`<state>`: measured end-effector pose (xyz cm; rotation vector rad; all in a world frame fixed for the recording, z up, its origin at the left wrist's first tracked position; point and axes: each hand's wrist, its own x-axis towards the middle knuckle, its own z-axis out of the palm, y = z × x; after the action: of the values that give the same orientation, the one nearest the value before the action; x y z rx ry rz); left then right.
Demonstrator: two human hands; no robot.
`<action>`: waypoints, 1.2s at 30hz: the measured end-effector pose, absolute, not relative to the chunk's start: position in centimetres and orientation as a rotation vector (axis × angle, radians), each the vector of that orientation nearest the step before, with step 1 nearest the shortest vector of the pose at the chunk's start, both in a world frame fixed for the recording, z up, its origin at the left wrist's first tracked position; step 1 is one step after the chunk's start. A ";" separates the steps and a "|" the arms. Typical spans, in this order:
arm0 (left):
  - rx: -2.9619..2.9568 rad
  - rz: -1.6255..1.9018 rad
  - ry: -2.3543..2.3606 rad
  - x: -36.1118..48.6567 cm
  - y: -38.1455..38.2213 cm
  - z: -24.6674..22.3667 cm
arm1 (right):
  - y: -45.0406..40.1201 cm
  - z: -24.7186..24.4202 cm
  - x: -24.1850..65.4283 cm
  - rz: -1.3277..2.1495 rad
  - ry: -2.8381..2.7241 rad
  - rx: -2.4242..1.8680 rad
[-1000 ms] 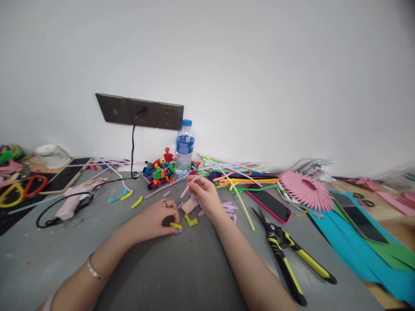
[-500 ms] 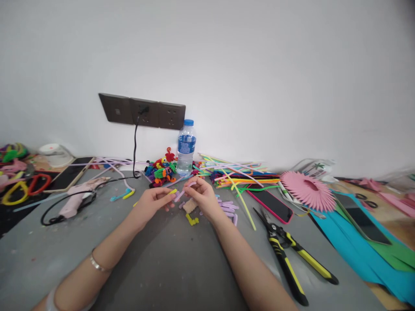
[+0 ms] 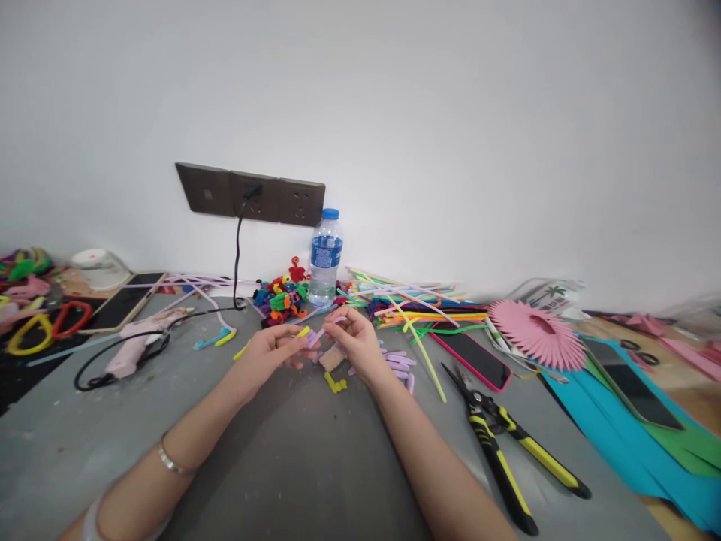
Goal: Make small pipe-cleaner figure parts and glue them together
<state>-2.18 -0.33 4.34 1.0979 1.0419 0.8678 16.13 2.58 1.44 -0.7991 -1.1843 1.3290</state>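
Note:
My left hand (image 3: 270,359) pinches a small piece with yellow and purple fuzzy parts (image 3: 311,336) between thumb and fingers. Right beside it, my right hand (image 3: 354,342) grips a bent purple pipe cleaner (image 3: 333,323), whose lower end meets the piece in my left hand. Below the hands, a beige block (image 3: 332,358) and a bent yellow-green pipe cleaner piece (image 3: 336,384) lie on the grey mat (image 3: 315,466). Short purple pieces (image 3: 399,362) are heaped just right of my right wrist.
Black-and-yellow shears (image 3: 501,436) and a pink-edged phone (image 3: 473,357) lie to the right. A water bottle (image 3: 325,259), colourful fuzzy figures (image 3: 285,293) and long pipe cleaners (image 3: 428,304) line the wall. A pink glue gun (image 3: 135,349) with its cord is at left.
The purple pipe cleaner in my right hand now looks more curved, and my left fingers have shifted slightly around their piece. The whole view has moved slightly.

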 end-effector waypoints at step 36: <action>1.903 0.585 1.273 -3.9 -0.1 4.5 | 2.4 2.1 16.4 1.530 -0.972 -0.753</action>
<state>-3.93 -0.15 4.53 1.9029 1.2729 0.5847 16.39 2.45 2.10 -0.7534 -0.9720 1.5301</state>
